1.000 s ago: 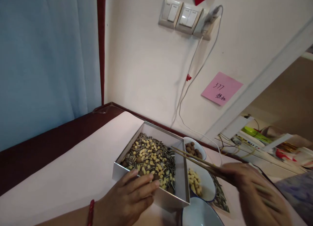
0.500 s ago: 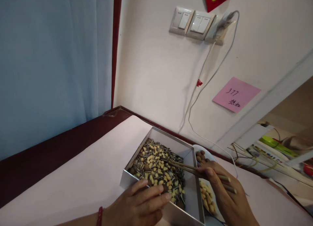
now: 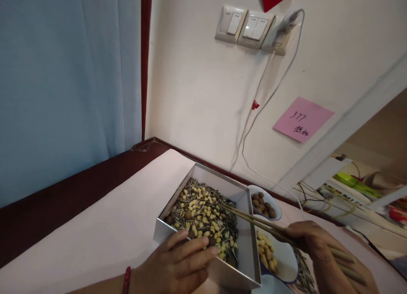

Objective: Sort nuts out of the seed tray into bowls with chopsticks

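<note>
A metal box [image 3: 243, 175] holds a mix of striped sunflower seeds [image 3: 216, 196], peanuts [image 3: 194, 207] and several round brown nuts [image 3: 188, 215]. My left hand [image 3: 178, 262] lies over the box's near rim, its fingers stretched out and slightly apart; its thumb is hidden. Right of the box, my right hand [image 3: 330, 256] is closed around a pair of wooden chopsticks [image 3: 254, 220]. Their tips reach over the right wall to the seeds inside. Whether anything is pinched between the tips, I cannot make out.
Right of the box stand a bowl of round brown nuts [image 3: 276, 201], a bowl of peanuts [image 3: 291, 264] and part of another bowl [image 3: 273, 285]. Sunflower seeds [image 3: 303, 273] lie beyond, partly behind my right hand. A white cable [image 3: 270, 181] hangs down the wall behind.
My right hand has moved right with the chopsticks, drawing their tips towards the box's right side and uncovering the bowls. The left hand stays at the rim. The view has shifted slightly.
</note>
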Demonstrator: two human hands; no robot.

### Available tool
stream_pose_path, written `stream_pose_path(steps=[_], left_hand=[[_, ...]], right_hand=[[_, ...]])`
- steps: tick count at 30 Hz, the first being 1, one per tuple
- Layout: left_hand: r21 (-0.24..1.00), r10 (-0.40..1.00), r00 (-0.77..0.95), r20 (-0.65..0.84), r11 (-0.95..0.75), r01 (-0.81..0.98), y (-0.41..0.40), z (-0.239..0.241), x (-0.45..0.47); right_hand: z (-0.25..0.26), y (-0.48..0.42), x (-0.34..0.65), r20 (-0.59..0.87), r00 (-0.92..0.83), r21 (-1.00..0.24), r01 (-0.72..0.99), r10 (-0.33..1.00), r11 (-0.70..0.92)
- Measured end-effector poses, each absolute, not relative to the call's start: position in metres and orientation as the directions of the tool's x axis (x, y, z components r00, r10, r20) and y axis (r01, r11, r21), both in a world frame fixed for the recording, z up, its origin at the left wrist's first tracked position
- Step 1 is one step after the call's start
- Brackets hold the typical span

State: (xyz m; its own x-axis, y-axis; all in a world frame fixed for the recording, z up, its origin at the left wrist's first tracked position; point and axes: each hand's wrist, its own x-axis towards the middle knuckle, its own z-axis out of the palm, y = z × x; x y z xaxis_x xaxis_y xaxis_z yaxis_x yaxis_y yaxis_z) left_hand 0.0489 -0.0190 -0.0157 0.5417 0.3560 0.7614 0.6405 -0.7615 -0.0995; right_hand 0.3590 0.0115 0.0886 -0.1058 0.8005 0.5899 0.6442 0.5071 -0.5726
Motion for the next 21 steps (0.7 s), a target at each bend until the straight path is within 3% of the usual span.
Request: stream_pose_path(steps=[9,12,21], left_hand=[[-0.180,0.278,0.569,0.774,-0.765,0.618,-0.013,-0.020,0.047],[-0.171,0.309,0.569,0.762,-0.752,0.637,-0.015,-0.020,0.047],[-0.102,0.356,0.539,0.763,-0.757,0.645,-0.019,-0.015,0.048]], right_hand=[[0.083,0.033,0.315,0.460,-0.260,-0.652,0.551,0.849,0.522],[0.078,0.040,0.310,0.440,-0.278,-0.644,0.565,0.854,0.516],[0.084,0.032,0.323,0.551,-0.178,-0.605,0.589,0.815,0.537]])
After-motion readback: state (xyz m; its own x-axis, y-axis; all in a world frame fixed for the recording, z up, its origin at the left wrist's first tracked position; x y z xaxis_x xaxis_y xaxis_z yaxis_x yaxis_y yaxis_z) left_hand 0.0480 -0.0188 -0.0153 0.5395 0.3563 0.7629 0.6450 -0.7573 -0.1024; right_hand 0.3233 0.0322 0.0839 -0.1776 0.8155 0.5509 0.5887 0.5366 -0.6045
